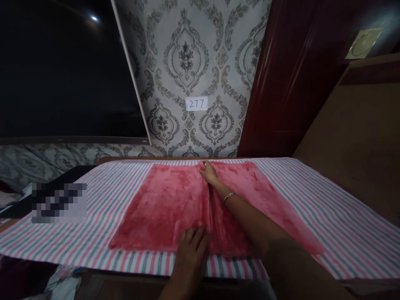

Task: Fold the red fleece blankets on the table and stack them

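Note:
A red plush cloth (162, 200) lies spread on a striped sheet, with a raised fold running down its middle from the far edge toward me. My right hand (208, 171) reaches across the cloth and pinches that fold at the far edge; a bracelet (228, 196) circles the wrist. Close to the near edge, my left hand (191, 250) rests on the cloth just left of the fold, fingers stretched forward and slightly apart. Its thumb is hidden.
The pink, grey and white striped sheet (312, 216) covers the table. Behind stand a patterned wall with a card (196, 103) reading 277, a large dark screen (62, 75) at left and a dark red panel (281, 75) at right. Fabrics (64, 287) lie below at left.

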{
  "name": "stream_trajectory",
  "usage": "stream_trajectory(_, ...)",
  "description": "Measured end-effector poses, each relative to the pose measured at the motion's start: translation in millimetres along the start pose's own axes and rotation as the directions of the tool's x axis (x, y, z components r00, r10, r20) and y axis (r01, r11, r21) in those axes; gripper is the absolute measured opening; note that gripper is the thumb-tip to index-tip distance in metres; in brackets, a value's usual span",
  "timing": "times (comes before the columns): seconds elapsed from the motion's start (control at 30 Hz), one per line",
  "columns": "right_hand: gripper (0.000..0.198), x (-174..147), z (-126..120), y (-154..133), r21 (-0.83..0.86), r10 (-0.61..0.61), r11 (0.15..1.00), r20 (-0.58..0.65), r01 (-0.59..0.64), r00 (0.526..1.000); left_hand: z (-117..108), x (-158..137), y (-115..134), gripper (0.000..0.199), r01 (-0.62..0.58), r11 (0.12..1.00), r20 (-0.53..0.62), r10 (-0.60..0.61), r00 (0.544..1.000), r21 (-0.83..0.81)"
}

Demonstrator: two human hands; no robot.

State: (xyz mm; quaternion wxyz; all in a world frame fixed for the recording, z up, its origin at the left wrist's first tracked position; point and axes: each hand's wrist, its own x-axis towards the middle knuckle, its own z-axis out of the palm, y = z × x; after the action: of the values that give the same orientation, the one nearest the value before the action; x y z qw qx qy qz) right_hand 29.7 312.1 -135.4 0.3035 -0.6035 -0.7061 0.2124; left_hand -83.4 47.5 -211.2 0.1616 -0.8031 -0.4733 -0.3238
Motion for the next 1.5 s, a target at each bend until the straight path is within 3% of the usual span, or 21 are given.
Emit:
stream_trajectory(0.13,0.058,-4.4,-1.6,-3.5,-0.058,-0.015,0.998,0.006,0.015,1.0,-2.3,-0.2,4.4,0.039,0.01,1.0,-0.034,-0.011,0.999,-0.009)
stream_trajectory(0.27,0.062,-10.0,-13.3,-12.4,-0.117,-0.02,0.993,-0.003,0.019,1.0,-33.2,10.1,2.9,0.038,0.015,0.988,0.066,-0.004,0.998,-0.155)
stream_trajectory(0.33,0.063,-14.6,-20.6,-23.4,-0.184,-0.069,0.981,-0.015,0.065,0.998,-51.3,23.8,-7.4,0.037,0.017,0.979,0.082,0.0,0.997,-0.204)
stream_trajectory(0.43,0.064,-25.3,-23.3,-44.9,-0.318,-0.166,0.933,0.041,0.17,0.985,-67.3,53.5,-38.0,0.042,0.079,0.994,0.133,-0.068,0.989,-0.074)
stream_trajectory(0.53,0.067,-38.0,-10.9,-58.3,-0.371,-0.178,0.904,0.125,0.213,0.976,-68.2,79.5,-78.8,0.051,0.217,0.96,0.268,-0.259,0.928,0.177)
stream_trajectory(0.67,0.068,-50.7,15.4,-48.3,-0.393,-0.128,0.902,0.156,0.18,0.979,-56.1,81.7,-120.2,0.062,0.378,0.821,0.412,-0.55,0.726,0.428)
stream_trajectory(0.73,0.067,-53.5,25.3,-38.7,-0.398,-0.124,0.901,0.138,0.17,0.983,-50.6,71.7,-128.4,0.063,0.421,0.774,0.421,-0.618,0.664,0.473)
stream_trajectory(0.83,0.066,-54.1,32.4,-30.6,-0.401,-0.139,0.899,0.12,0.176,0.983,-51.8,60.5,-133.6,0.063,0.446,0.763,0.413,-0.635,0.653,0.467)
stream_trajectory(0.93,0.067,-53.7,33.4,-30.8,-0.412,-0.143,0.893,0.126,0.183,0.982,-64.2,70.6,-145.5,0.061,0.454,0.801,0.522,-0.599,0.608,0.391)
stream_trajectory(1.03,0.067,-53.7,32.9,-32.8,-0.415,-0.147,0.891,0.121,0.184,0.982,-69.1,106.3,-164.7,0.053,0.425,0.86,0.564,-0.506,0.652,0.281)
stream_trajectory(1.1,0.067,-53.6,33.1,-33.0,-0.408,-0.145,0.895,0.115,0.18,0.983,-59.5,137.2,-176.4,0.054,0.408,0.878,0.543,-0.476,0.692,0.25)
stream_trajectory(1.23,0.068,-52.4,35.5,-31.4,-0.395,-0.146,0.9,0.119,0.182,0.982,-19.4,180.9,-195.1,0.057,0.404,0.867,0.56,-0.496,0.664,0.29)
stream_trajectory(1.37,0.068,-51.1,37.8,-29.8,-0.394,-0.152,0.9,0.124,0.189,0.981,14.6,177.0,-218.0,0.061,0.445,0.82,0.521,-0.573,0.633,0.361)
stream_trajectory(1.5,0.067,-50.4,38.5,-28.9,-0.375,-0.149,0.907,0.133,0.189,0.98,30.3,160.3,-239.4,0.066,0.522,0.746,0.433,-0.665,0.608,0.414)
